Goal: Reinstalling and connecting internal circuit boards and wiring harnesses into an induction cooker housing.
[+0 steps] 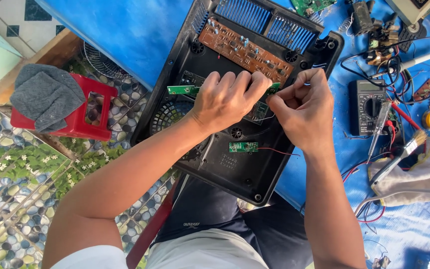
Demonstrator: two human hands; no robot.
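Head view: the left hand (pixel 227 97) pinches a narrow green circuit board (pixel 184 90) above the open black casing (pixel 235 164), steadying it, while the right hand (pixel 302 107) closes its grip at the board's other end; casing overhangs the blue surface's (pixel 125 35) near edge.

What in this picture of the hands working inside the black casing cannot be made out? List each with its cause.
1. Head view: the middle of the green board is hidden by the left hand.
2. What the right hand pinches: covered by its own fingers.
3. Parts on the brown board: too small to tell.
4. Casing top corner: cut off by the frame edge.
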